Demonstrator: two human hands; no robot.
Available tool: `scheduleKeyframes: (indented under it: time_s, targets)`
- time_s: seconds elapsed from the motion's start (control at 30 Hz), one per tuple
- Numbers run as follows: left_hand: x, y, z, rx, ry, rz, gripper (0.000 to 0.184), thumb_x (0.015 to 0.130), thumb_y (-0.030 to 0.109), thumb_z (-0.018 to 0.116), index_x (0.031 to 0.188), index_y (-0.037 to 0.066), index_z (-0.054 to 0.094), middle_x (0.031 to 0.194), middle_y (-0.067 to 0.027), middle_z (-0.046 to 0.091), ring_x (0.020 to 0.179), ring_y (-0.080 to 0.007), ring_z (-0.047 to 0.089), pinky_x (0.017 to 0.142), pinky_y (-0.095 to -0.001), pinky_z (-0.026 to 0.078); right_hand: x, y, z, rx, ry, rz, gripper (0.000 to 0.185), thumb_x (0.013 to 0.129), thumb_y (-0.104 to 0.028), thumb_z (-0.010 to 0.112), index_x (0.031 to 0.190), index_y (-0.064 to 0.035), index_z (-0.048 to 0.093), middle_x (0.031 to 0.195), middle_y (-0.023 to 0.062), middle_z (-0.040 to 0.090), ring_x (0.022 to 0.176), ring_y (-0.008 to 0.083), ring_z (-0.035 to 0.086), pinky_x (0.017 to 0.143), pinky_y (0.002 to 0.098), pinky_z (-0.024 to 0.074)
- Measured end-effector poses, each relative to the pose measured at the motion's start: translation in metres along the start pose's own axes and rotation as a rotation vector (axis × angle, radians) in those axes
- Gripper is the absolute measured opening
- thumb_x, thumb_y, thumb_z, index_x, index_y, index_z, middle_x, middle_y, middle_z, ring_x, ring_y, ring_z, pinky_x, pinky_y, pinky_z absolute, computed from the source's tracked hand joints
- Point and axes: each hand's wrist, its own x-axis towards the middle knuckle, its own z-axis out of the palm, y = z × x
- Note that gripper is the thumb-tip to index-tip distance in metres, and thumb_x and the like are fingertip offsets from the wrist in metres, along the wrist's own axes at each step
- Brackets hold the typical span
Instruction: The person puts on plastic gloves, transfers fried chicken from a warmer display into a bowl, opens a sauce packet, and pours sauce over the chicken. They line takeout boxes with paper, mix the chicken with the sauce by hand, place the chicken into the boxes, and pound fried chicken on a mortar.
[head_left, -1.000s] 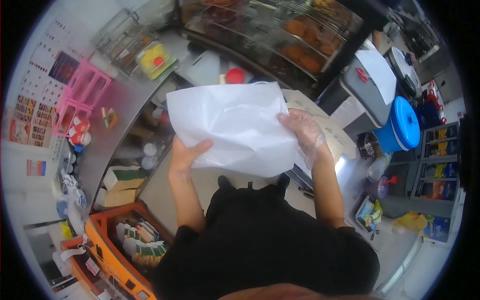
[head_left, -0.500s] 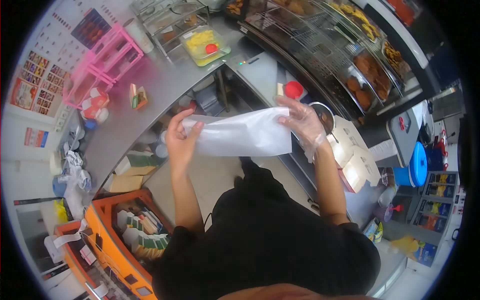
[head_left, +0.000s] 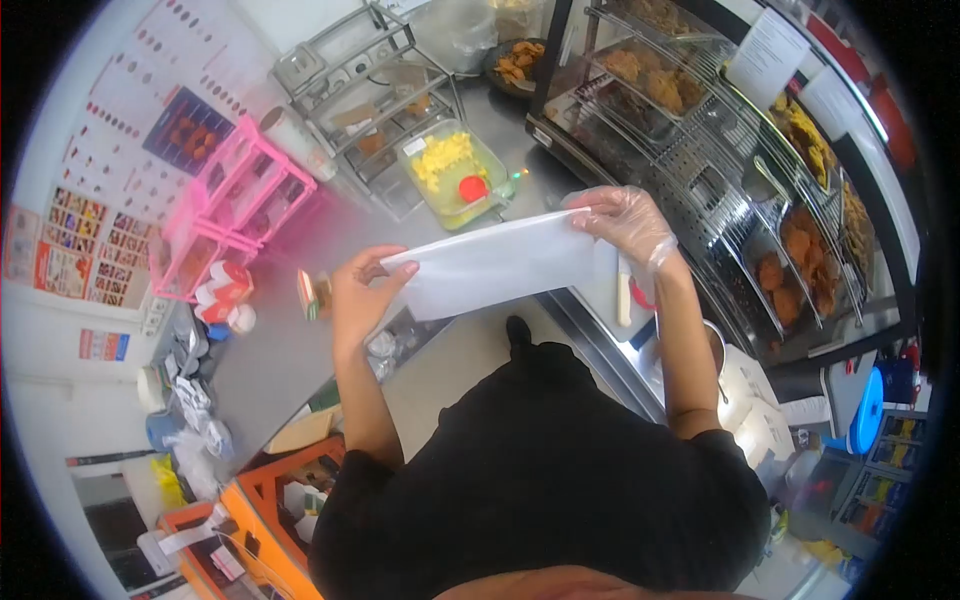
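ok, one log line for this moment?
left hand: bare, pinching white paper | right hand: clear-gloved, pinching opposite end | paper: in midair | beyond: counter, yellow-filled tub

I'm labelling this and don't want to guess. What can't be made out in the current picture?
Head view: the far side of the white paper, hidden by its near face.
Head view: part of the red item, behind the right forearm.
Head view: print on the wall posters, too small and blurred.
Head view: part of the orange cabinet, behind the black shirt.
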Motion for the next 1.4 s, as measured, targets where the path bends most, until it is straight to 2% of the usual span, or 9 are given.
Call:
scheduleKeyframes:
  time_s: [0.23, 0.33, 0.47, 0.7, 1.0, 1.07, 1.17, 1.27, 1.4]
  targets:
    - [0.122, 0.008, -0.025, 0.173, -0.033, 0.485, 0.018, 0.09, 0.009, 0.081, 0.104, 0.004, 0.07, 0.107, -0.0055, 0.071, 0.103, -0.0157, 0.066, 0.094, -0.0308, 0.05, 0.076, -0.039, -0.02, -0.222, 0.075, 0.014, 0.03, 0.084, -0.022, 0.087, 0.109, -0.0068, 0.079, 0.093, 0.0074, 0.076, 0.086, 0.0161, 0.07, 0.082, 0.0314, 0.0546]
    - [0.15, 0.036, -0.031, -0.148, -0.232, 0.284, 0.016, 0.092, 0.008, 0.079, 0.103, 0.004, 0.067, 0.105, -0.0043, 0.07, 0.102, -0.0136, 0.065, 0.092, -0.0299, 0.05, 0.087, -0.099, -0.016, -0.827, 0.08, -0.258, 0.038, 0.082, -0.022, 0.085, 0.114, -0.0038, 0.077, 0.109, 0.0096, 0.075, 0.096, 0.0193, 0.069, 0.085, 0.033, 0.0549]
    - [0.19, 0.084, -0.028, -0.099, -0.34, 0.302, 0.02, 0.092, 0.008, 0.079, 0.107, 0.003, 0.066, 0.1, -0.0024, 0.071, 0.095, -0.0108, 0.066, 0.085, -0.0268, 0.052, 0.143, -0.11, 0.027, -0.727, 0.074, -0.91, 0.05, 0.086, -0.039, 0.081, 0.125, -0.0088, 0.073, 0.12, 0.0133, 0.069, 0.105, 0.0236, 0.067, 0.089, 0.0369, 0.0553]
    - [0.242, 0.133, -0.059, 0.029, -0.415, 0.328, 0.033, 0.093, 0.019, 0.08, 0.117, -0.001, 0.069, 0.102, -0.0071, 0.075, 0.092, -0.0112, 0.069, 0.081, -0.0282, 0.055, 0.216, -0.122, 0.092, 0.121, -0.49, -0.123, 0.039, 0.098, -0.035, 0.074, 0.123, -0.0058, 0.074, 0.111, 0.0056, 0.072, 0.102, 0.0142, 0.064, 0.09, 0.0326, 0.0519]
    - [0.246, 0.147, -0.124, 0.118, -0.373, 0.293, 0.038, 0.093, 0.023, 0.079, 0.122, 0.0, 0.07, 0.106, -0.0098, 0.076, 0.093, -0.0146, 0.072, 0.081, -0.0306, 0.057, 0.225, -0.143, 0.142, -0.082, -0.424, -0.292, 0.036, 0.096, -0.037, 0.076, 0.104, -0.0024, 0.078, 0.094, 0.0066, 0.073, 0.09, 0.0168, 0.065, 0.085, 0.0337, 0.0516]
    - [0.244, 0.14, -0.143, 0.27, -0.366, 0.236, 0.042, 0.092, 0.028, 0.08, 0.123, 0.002, 0.071, 0.109, -0.0111, 0.075, 0.104, -0.02, 0.071, 0.092, -0.0348, 0.057, 0.216, -0.144, 0.15, -0.304, -0.324, -0.392, 0.037, 0.094, -0.038, 0.074, 0.105, -0.0032, 0.078, 0.099, 0.0101, 0.071, 0.095, 0.0197, 0.065, 0.089, 0.035, 0.0496]
    - [0.229, 0.092, -0.168, 0.388, -0.156, 0.359, 0.07, 0.087, 0.047, 0.083, 0.134, -0.001, 0.064, 0.135, -0.0212, 0.063, 0.126, -0.0319, 0.062, 0.106, -0.0429, 0.052, 0.23, -0.125, 0.186, 0.063, -0.312, -0.106, 0.043, 0.097, -0.037, 0.071, 0.123, -0.0018, 0.07, 0.106, 0.0047, 0.068, 0.099, 0.0175, 0.062, 0.091, 0.0324, 0.0474]
    - [0.179, 0.097, -0.201, 0.319, -0.096, 0.322, 0.055, 0.085, 0.038, 0.083, 0.119, -0.003, 0.072, 0.116, -0.0193, 0.074, 0.11, -0.027, 0.071, 0.095, -0.0384, 0.056, 0.286, -0.09, 0.224, -0.076, -0.473, -0.481, 0.055, 0.099, -0.048, 0.067, 0.121, 0.0024, 0.067, 0.111, 0.0076, 0.068, 0.102, 0.0166, 0.059, 0.093, 0.0339, 0.0459]
    - [0.095, 0.082, -0.239, 0.165, 0.076, 0.123, 0.04, 0.087, 0.031, 0.08, 0.106, -0.004, 0.075, 0.101, -0.0138, 0.078, 0.094, -0.02, 0.072, 0.083, -0.0363, 0.057, 0.248, -0.134, 0.317, 0.061, -0.871, -0.325, 0.042, 0.102, -0.039, 0.068, 0.111, 0.0022, 0.069, 0.098, 0.0054, 0.069, 0.087, 0.0138, 0.06, 0.078, 0.0269, 0.0481]
